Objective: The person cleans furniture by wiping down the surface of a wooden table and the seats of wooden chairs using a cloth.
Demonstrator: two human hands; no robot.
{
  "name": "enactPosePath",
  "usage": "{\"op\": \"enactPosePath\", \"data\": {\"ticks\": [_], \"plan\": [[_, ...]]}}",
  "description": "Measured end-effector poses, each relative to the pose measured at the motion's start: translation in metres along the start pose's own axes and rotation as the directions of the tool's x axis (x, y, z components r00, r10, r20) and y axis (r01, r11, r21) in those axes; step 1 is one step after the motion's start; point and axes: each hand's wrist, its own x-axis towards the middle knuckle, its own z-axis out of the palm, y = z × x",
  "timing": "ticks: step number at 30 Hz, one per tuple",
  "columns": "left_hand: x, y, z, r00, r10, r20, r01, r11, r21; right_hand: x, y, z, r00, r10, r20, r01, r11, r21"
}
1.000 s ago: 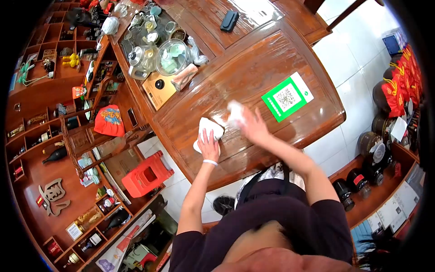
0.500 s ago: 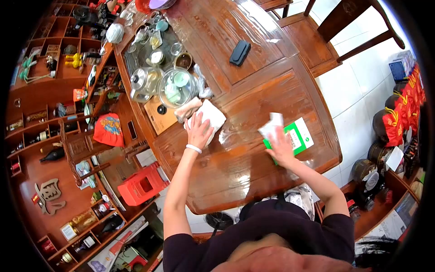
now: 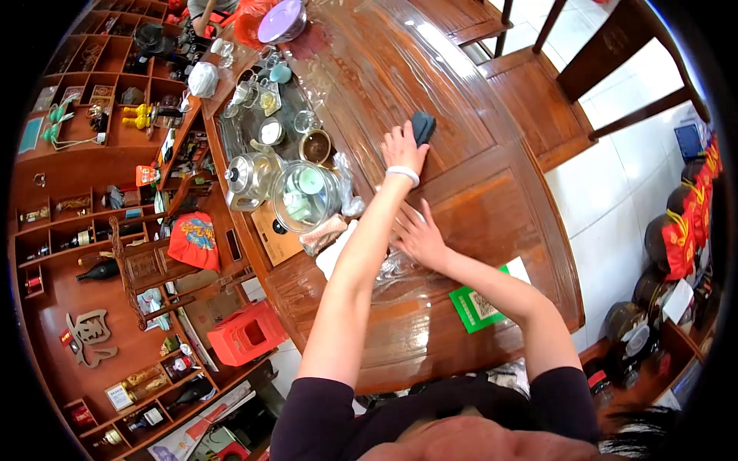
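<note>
My left hand point(image 3: 405, 151), with a white bangle at the wrist, reaches across the wooden table and grips the near side of a dark case point(image 3: 423, 127). Its fingers cover part of the case. My right hand point(image 3: 421, 240) lies on the tabletop below it, fingers stretched and spread, close to crumpled clear plastic. Whether anything is under that palm is hidden. Partly behind my left forearm lies a white cloth point(image 3: 332, 253), beside a rolled pinkish towel point(image 3: 321, 234). A green card with a printed code point(image 3: 473, 311) lies under my right forearm.
A glass bowl with cups point(image 3: 296, 211), a glass teapot point(image 3: 250, 180) and a brown cup point(image 3: 315, 146) stand by the tea tray. A purple bowl point(image 3: 282, 21) sits at the far end. Wooden chairs point(image 3: 538, 100) stand at right, a red stool point(image 3: 246, 334) at left.
My left hand has left the white cloth and moved out to the dark case. My right hand has come leftward off the green card; the white tissue it held is out of sight.
</note>
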Motion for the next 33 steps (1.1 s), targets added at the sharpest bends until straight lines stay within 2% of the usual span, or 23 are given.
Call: {"op": "enactPosePath", "data": {"ticks": [1,3,4,6,8,9,10,11,12,13,14,15,18,20,21,23,24,26,28,29,30,32,33], "plan": [[-0.003,-0.006,0.005,0.998,0.027,-0.058,-0.033,0.995,-0.094,-0.006,0.001,-0.010,1.000,-0.009,-0.002,0.009,1.000,0.003],[-0.011,-0.014,0.004,0.988,0.012,-0.156,-0.049,0.970,-0.237,-0.012,0.006,-0.024,0.989,0.001,0.146,0.013,0.995,-0.095],[-0.016,-0.017,-0.008,0.969,0.010,-0.245,-0.073,0.965,-0.250,-0.008,0.008,-0.018,0.989,0.003,0.147,0.010,0.996,-0.089],[-0.023,-0.035,-0.036,0.963,-0.047,-0.265,-0.054,0.931,-0.360,0.016,0.016,-0.002,0.997,-0.014,0.082,0.017,0.999,-0.029],[-0.036,-0.060,-0.042,0.925,-0.212,-0.314,0.017,0.851,-0.525,0.062,0.026,0.003,0.999,-0.012,0.029,0.014,0.998,-0.067],[-0.044,-0.074,-0.038,0.919,-0.283,-0.276,0.041,0.763,-0.645,0.088,0.035,0.013,1.000,-0.014,-0.014,0.013,0.995,-0.097],[-0.052,-0.086,-0.037,0.910,-0.347,-0.228,0.064,0.659,-0.750,0.114,0.041,0.015,1.000,0.003,0.026,0.002,0.984,-0.180],[-0.062,-0.082,-0.050,0.912,-0.341,-0.227,0.119,0.751,-0.649,0.140,0.054,0.030,1.000,0.014,-0.021,-0.019,0.971,-0.240],[-0.070,-0.080,-0.055,0.909,-0.358,-0.215,0.148,0.757,-0.637,0.167,0.065,0.032,1.000,0.008,0.017,-0.004,0.969,-0.246],[-0.077,-0.081,-0.056,0.912,-0.359,-0.198,0.164,0.763,-0.625,0.193,0.076,0.040,0.997,0.003,-0.072,-0.013,0.990,-0.143],[-0.081,-0.082,-0.054,0.915,-0.361,-0.180,0.182,0.766,-0.616,0.218,0.087,0.051,0.995,0.003,-0.104,-0.020,0.988,-0.155],[-0.083,-0.082,-0.052,0.924,-0.336,-0.184,0.186,0.812,-0.554,0.242,0.094,0.050,1.000,0.007,-0.020,-0.012,0.976,-0.218],[-0.078,-0.081,-0.041,0.956,-0.250,-0.156,0.171,0.902,-0.396,0.288,0.122,0.043,0.999,0.040,0.015,-0.034,0.953,-0.302],[-0.073,-0.083,-0.030,0.955,-0.188,-0.227,0.131,0.961,-0.244,0.300,0.138,0.010,0.953,0.284,0.105,-0.219,0.887,-0.407],[-0.070,-0.083,-0.030,0.956,-0.191,-0.223,0.141,0.965,-0.222,0.297,0.152,-0.009,0.922,0.383,0.060,-0.317,0.834,-0.452],[-0.070,-0.083,-0.027,0.965,-0.187,-0.185,0.155,0.972,-0.176,0.271,0.187,-0.028,0.858,0.510,-0.064,-0.480,0.752,-0.453],[-0.070,-0.084,-0.024,0.966,-0.197,-0.168,0.168,0.970,-0.174,0.245,0.188,-0.053,0.825,0.565,-0.022,-0.518,0.740,-0.430],[-0.073,-0.079,-0.025,0.965,-0.199,-0.172,0.173,0.973,-0.155,0.165,0.188,-0.070,0.845,0.517,-0.135,-0.515,0.721,-0.463],[-0.080,-0.070,-0.034,0.964,-0.203,-0.171,0.182,0.974,-0.133,0.066,0.173,-0.096,0.809,0.583,-0.076,-0.522,0.652,-0.551],[-0.088,-0.065,-0.042,0.964,-0.169,-0.204,0.143,0.980,-0.138,0.011,0.163,-0.108,0.775,0.621,-0.116,-0.594,0.653,-0.471],[-0.095,-0.061,-0.049,0.963,-0.133,-0.236,0.102,0.985,-0.140,-0.048,0.158,-0.116,0.709,0.683,-0.173,-0.705,0.693,-0.152],[-0.119,-0.054,-0.064,0.960,-0.099,-0.260,0.036,0.971,-0.237,-0.132,0.129,-0.139,0.514,0.848,-0.130,-0.814,0.434,-0.387],[-0.136,-0.052,-0.069,0.963,-0.116,-0.245,0.018,0.929,-0.369,-0.171,0.119,-0.132,0.561,0.803,-0.203,-0.765,0.408,-0.498]]}}
